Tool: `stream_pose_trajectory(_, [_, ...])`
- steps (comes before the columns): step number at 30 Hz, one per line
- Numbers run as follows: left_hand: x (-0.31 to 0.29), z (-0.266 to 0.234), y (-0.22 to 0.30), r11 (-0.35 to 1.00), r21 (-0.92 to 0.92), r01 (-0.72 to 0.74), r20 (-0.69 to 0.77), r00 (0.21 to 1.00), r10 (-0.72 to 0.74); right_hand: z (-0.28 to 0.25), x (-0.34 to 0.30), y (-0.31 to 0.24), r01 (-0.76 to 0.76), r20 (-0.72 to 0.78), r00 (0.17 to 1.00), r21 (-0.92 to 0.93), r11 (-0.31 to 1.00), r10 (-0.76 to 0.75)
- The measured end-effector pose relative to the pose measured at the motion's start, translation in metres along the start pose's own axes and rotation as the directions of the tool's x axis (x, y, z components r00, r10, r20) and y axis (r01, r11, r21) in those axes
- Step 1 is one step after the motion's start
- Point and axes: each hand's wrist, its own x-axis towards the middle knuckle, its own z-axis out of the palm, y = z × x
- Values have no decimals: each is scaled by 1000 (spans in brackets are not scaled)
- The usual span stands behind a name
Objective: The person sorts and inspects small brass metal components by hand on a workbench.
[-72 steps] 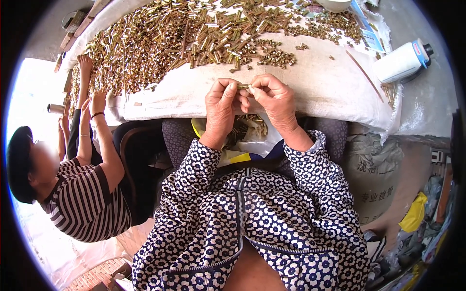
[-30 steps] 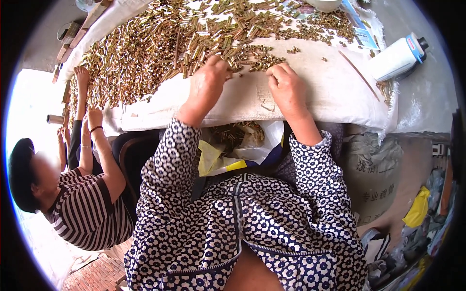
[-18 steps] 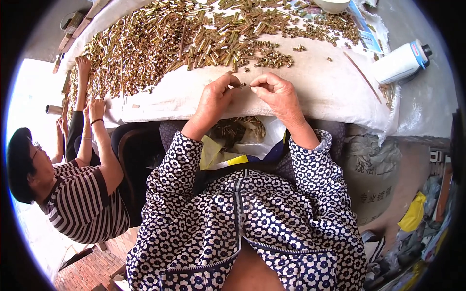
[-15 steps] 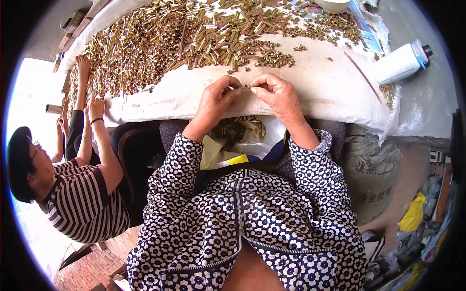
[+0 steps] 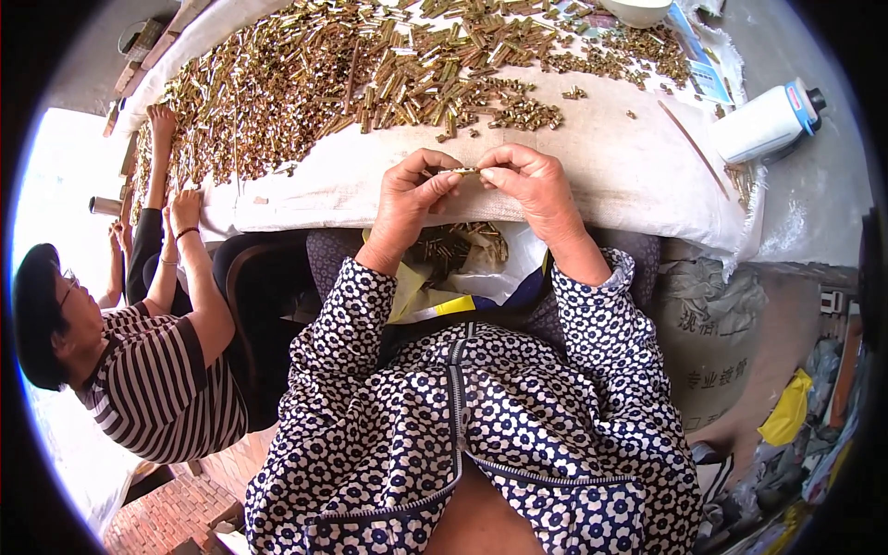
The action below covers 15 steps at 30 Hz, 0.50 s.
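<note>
Between my two hands, above the near edge of the cloth-covered table (image 5: 592,190), is a small brass-coloured metal piece (image 5: 467,170). My left hand (image 5: 418,183) is closed with thumb and fingertips pinching its left end. My right hand (image 5: 523,181) pinches the right end. Its exact kind is too small to make out, and the fingertips cover both ends. Just beyond my hands lie loose small brass-coloured parts (image 5: 525,113), and longer tube-like ones (image 5: 407,83) are heaped farther back.
An open bag with similar parts (image 5: 453,250) rests on my lap. A white bottle (image 5: 763,120) lies at the table's right, near a thin stick (image 5: 694,148). A white bowl (image 5: 638,11) stands at the back. On the left, a person in a striped shirt (image 5: 166,388) reaches to the heap.
My left hand has shifted slightly right and its thumb now lies along the metal piece, which shows more clearly between my fingertips. My right hand has hardly moved.
</note>
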Motion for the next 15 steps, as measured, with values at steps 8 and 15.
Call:
stream_pose_trajectory(8, [0,6,-4,992,-110,-60,-41,998,56,3,-1,1,172,-21,984,-83,982,-175])
stream_pose_trajectory(15, [9,16,-10,845,424,-326,83,943,323,0,1,1,320,117,934,-694,645,-337])
